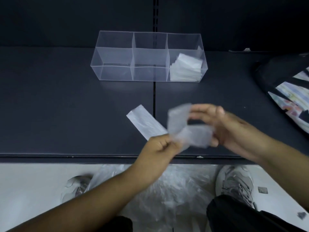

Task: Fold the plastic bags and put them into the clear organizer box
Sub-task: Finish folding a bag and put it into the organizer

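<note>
Clear plastic bag, one, folded into a long strip, is lying partly on the dark shelf. The left hand is pinching it and the right hand is gripping its blurred end. Organizer box, one, three compartments, is sitting behind. Folded bags, too many to count, are filling the right compartment. Patterned tote, one: print too blurred to read.

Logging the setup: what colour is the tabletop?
The tabletop is plain dark blue-grey; head view.
</note>
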### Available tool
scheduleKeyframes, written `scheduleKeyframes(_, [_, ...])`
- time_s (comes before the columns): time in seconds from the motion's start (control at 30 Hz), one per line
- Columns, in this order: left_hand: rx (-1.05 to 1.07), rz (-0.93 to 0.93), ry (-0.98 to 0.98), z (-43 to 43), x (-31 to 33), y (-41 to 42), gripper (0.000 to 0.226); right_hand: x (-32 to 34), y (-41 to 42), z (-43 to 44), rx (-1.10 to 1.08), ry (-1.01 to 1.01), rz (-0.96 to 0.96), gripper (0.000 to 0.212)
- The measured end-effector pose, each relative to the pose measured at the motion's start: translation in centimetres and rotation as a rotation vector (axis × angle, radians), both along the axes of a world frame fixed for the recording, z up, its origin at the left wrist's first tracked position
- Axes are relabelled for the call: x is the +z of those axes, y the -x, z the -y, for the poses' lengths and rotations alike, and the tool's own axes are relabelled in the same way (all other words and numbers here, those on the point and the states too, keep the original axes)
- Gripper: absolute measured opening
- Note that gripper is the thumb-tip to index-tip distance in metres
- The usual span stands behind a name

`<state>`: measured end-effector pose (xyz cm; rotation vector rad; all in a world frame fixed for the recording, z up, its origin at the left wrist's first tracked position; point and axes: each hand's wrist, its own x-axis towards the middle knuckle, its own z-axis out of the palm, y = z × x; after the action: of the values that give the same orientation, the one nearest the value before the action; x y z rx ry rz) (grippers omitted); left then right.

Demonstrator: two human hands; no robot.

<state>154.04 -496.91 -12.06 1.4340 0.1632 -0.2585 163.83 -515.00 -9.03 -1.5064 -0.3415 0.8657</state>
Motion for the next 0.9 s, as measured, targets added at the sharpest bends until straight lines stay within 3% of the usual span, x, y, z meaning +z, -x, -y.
scheduleKeyframes(0.07, [0.044,-0.109,0.172,-0.9,-0.2,-0.8,0.037,-1.4,0.3,-1.1,0.180,0.021,-0.076,0.083])
scheduleKeyframes(0.13, [0.070,-0.176,0.307,-1.7,-0.8,-1.3,0.038,-2.8,1.0,-2.1,0.269,0.126,-0.027,0.059])
scheduleKeyframes(0.33, [0.210,-0.316,0.329,-2.5,-3.0,-1.8,0.024,-5.3,2.6,-3.3,-0.026,0.407,0.040,0.006])
scheduleKeyframes(0.47, [0.416,-0.383,0.095,-3.5,-3.4,-3.6,0.016,-5.3,3.1,-3.0,-0.058,0.521,0.089,0.002])
scheduleKeyframes(0.7, [0.561,-0.243,-0.152,-5.8,-3.9,-5.9,0.012,-5.0,3.3,-2.7,-0.100,0.562,0.057,0.009])
scheduleKeyframes(0.77, [0.642,-0.153,-0.255,-6.2,-3.9,-5.4,0.011,-4.9,3.2,-2.8,-0.097,0.567,0.048,0.010])
scheduleKeyframes(0.83, [0.683,0.000,-0.490,-5.9,-3.7,-3.5,0.018,-4.7,3.1,-2.8,-0.093,0.563,0.024,0.010])
scheduleKeyframes(0.9, [0.551,0.261,-0.702,-4.5,-3.1,-1.0,0.021,-4.6,3.0,-2.8,-0.099,0.558,0.000,0.011])
